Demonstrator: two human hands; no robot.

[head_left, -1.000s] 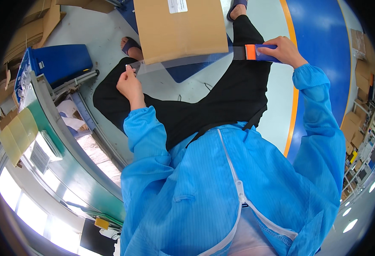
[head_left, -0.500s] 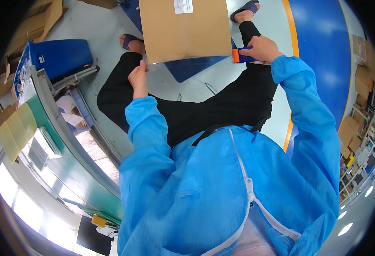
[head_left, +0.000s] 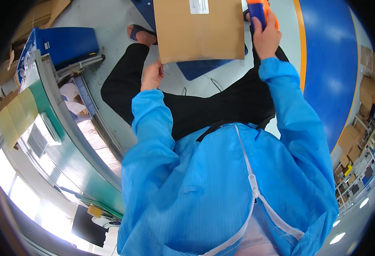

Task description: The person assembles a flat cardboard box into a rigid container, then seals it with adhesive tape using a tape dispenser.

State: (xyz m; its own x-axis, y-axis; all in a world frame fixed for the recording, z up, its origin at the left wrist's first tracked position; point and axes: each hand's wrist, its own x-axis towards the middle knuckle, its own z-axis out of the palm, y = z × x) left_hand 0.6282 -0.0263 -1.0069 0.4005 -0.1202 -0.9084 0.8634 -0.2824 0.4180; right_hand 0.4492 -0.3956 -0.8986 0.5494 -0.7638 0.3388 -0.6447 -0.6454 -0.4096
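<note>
A brown cardboard box (head_left: 199, 38) with a white label (head_left: 199, 6) stands in front of me at the top of the view, on a dark blue support (head_left: 191, 72). At its near left corner is my left hand (head_left: 152, 77), fingers bent and closed against the edge; what they pinch, if anything, is hidden. Beside the box's right side, my right hand (head_left: 267, 41) grips a blue and orange tape dispenser (head_left: 257, 12), partly cut off by the top of the picture. Between the box's near edge and my lap, no strip of tape can be made out.
Left of me runs a long green-topped bench (head_left: 78, 145) with a metal edge. Beyond it stands a blue bin (head_left: 70, 45). My legs (head_left: 125, 85) spread on both sides of the support. Blue flooring (head_left: 328, 55) with an orange border lies right; shelves with cartons (head_left: 351, 141) line the far right.
My right hand has moved up and away along the box's right side with the tape dispenser, which has turned. My left hand has closed in on the corner. The view has shifted slightly.
</note>
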